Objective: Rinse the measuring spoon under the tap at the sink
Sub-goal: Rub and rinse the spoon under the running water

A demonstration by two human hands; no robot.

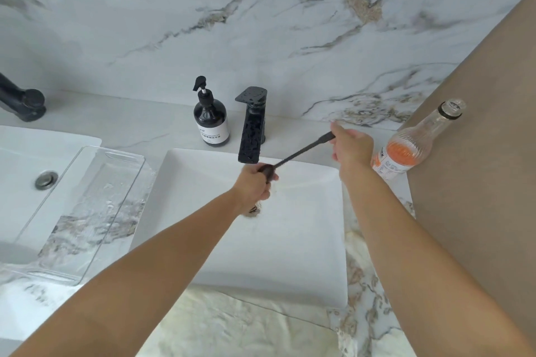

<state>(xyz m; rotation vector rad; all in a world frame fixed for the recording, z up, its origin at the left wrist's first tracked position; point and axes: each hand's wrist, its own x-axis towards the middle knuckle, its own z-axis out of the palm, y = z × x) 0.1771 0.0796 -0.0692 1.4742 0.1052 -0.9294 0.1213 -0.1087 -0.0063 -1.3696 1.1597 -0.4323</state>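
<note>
A long black measuring spoon [298, 153] stretches slantwise over the white square sink [307, 240], just below the spout of the black tap [251, 127]. My right hand [352, 146] grips the far end of its handle. My left hand [255, 187] is wrapped around the dark bowl end directly under the spout, above the drain. I cannot tell if water is running.
A dark pump soap bottle [211, 122] stands left of the tap. An open glass bottle with an orange label [406, 151] stands at the sink's right, against a brown wall. A clear plastic tray [87, 211] lies between this sink and a second sink [26, 153] on the left.
</note>
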